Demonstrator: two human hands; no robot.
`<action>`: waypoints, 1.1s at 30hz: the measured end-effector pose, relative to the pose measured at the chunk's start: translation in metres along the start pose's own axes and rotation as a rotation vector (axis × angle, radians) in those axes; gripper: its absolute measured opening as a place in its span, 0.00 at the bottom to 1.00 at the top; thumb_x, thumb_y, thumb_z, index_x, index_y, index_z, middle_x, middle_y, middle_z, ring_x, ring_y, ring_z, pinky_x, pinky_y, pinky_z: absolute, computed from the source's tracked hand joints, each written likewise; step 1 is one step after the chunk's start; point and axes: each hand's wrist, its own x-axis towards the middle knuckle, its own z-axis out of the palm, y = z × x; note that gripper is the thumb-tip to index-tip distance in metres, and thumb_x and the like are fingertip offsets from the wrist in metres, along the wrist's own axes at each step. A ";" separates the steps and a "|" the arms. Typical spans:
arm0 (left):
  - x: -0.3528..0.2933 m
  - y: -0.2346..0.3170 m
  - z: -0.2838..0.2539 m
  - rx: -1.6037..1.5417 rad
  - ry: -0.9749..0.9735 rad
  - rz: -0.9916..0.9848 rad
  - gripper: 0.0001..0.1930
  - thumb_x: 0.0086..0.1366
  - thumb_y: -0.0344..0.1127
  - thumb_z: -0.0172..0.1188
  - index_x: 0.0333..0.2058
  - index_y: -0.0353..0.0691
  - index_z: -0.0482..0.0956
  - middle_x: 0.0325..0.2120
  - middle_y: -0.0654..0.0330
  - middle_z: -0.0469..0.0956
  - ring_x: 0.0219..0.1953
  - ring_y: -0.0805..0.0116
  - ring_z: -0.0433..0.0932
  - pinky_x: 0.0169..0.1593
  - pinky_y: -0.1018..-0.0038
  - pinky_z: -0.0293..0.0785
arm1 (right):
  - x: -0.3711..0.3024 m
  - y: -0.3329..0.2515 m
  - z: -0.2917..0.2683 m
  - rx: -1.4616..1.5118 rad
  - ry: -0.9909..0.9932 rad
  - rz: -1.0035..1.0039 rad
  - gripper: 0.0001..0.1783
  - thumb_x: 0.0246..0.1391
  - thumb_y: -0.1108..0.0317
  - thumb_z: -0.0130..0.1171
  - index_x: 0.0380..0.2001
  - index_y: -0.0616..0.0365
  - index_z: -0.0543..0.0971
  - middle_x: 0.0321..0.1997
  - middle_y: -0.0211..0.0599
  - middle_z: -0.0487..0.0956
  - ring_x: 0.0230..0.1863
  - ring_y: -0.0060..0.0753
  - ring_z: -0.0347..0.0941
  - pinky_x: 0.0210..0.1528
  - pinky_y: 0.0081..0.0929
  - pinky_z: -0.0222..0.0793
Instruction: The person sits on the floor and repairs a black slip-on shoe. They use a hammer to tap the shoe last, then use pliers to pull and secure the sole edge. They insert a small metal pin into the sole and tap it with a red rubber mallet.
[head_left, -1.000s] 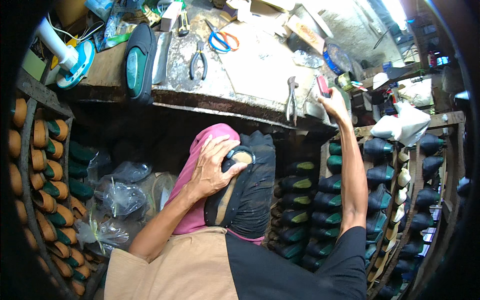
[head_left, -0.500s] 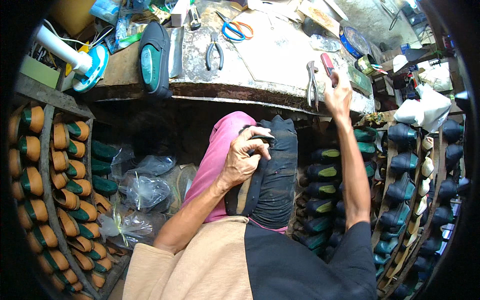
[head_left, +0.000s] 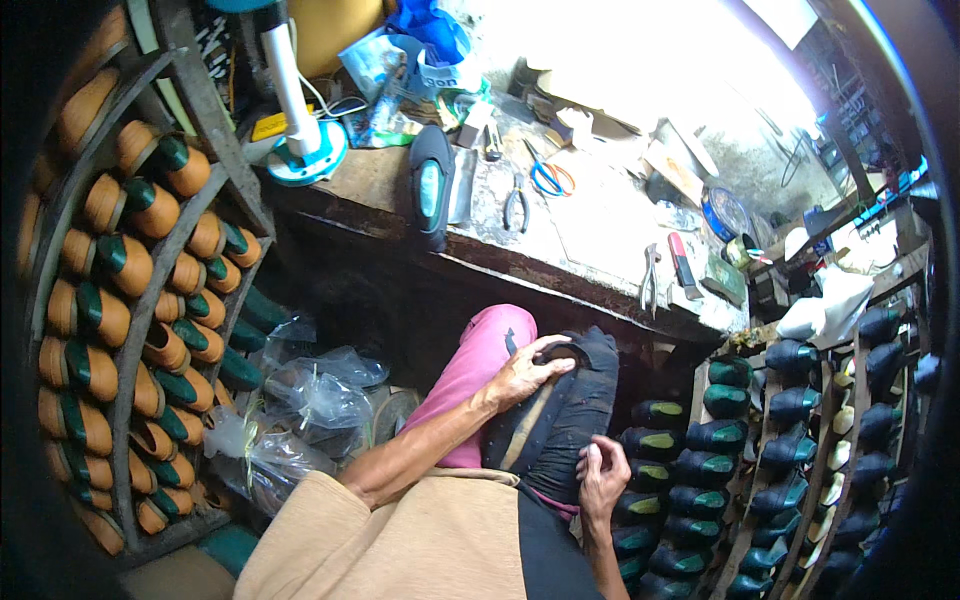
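My left hand (head_left: 535, 372) grips the toe or heel end of a black shoe (head_left: 512, 425) lying along my lap. Its dark surface blends with my dark trouser leg, so its outline is partly unclear. Beside my right thigh hovers my right hand (head_left: 603, 475), fingers loosely bent and apart, with nothing visible in it. On the bench (head_left: 590, 240) ahead lie a red-handled knife (head_left: 683, 265) and metal pincers (head_left: 650, 280). Farther left are black-handled pliers (head_left: 516, 207), scissors with blue and orange handles (head_left: 552, 178) and another black shoe (head_left: 430, 190) with a green insole.
Racks of tan-and-green shoes (head_left: 125, 260) stand at left, and racks of dark shoes (head_left: 790, 405) at right. Clear plastic bags (head_left: 315, 390) lie on the floor by my left leg. A white-and-blue lamp stand (head_left: 305, 150) occupies the bench's left end.
My right hand has let go of the red-handled knife on the bench and drawn back beside my thigh. My left hand still holds the shoe. The view has swung left.
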 end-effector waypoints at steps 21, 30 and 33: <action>-0.043 0.015 -0.002 -0.384 -0.089 -0.060 0.38 0.92 0.56 0.45 0.87 0.37 0.53 0.85 0.51 0.63 0.84 0.55 0.65 0.86 0.55 0.58 | 0.061 -0.016 0.074 0.478 -0.333 0.238 0.54 0.57 0.48 0.80 0.78 0.66 0.69 0.65 0.47 0.83 0.62 0.39 0.82 0.65 0.36 0.80; -0.023 -0.031 -0.010 -0.599 0.050 -0.090 0.33 0.93 0.54 0.46 0.80 0.32 0.67 0.79 0.51 0.73 0.80 0.59 0.70 0.85 0.58 0.60 | 0.058 0.006 0.091 0.125 -0.265 0.089 0.79 0.49 0.44 0.87 0.86 0.79 0.49 0.82 0.76 0.67 0.83 0.62 0.68 0.85 0.45 0.62; -0.023 -0.029 -0.009 -0.598 0.038 -0.104 0.33 0.92 0.54 0.49 0.80 0.33 0.67 0.77 0.52 0.75 0.78 0.60 0.71 0.84 0.58 0.62 | 0.059 0.006 0.090 0.132 -0.289 0.097 0.79 0.49 0.45 0.87 0.87 0.79 0.48 0.82 0.76 0.67 0.84 0.62 0.67 0.85 0.45 0.62</action>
